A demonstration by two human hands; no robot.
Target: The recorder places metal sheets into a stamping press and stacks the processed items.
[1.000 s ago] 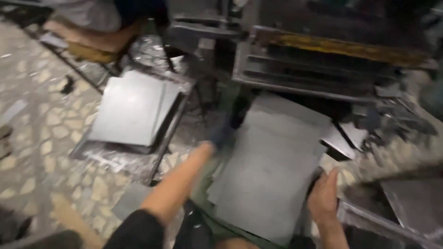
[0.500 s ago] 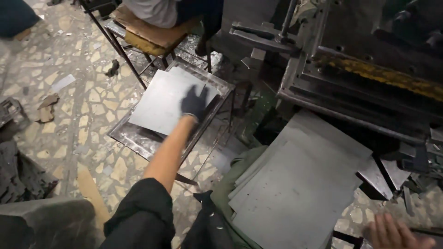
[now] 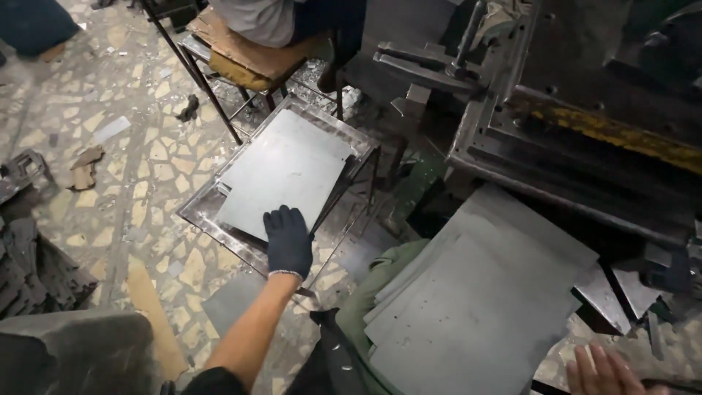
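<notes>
My left hand (image 3: 288,241), in a dark glove, lies palm down on the near edge of a small stack of grey metal sheets (image 3: 287,171). That stack rests on a shiny metal stand (image 3: 196,213) to my left. A bigger stack of grey sheets (image 3: 479,301) lies in front of me on a green cloth. Only the bare fingers of my right hand (image 3: 602,370) show at the bottom right edge, spread apart and holding nothing, beside the bigger stack.
A heavy dark press machine (image 3: 585,139) with a yellow-edged bed fills the upper right. Another person sits on a cushioned stool (image 3: 245,58) beyond the stand. Dark metal parts (image 3: 33,271) are piled at the left on the stone-chip floor. Metal offcuts (image 3: 621,289) lie at the right.
My view has swung left and down. My left hand went from the big stack across to the small stack on the stand, then slid back to its near edge.
</notes>
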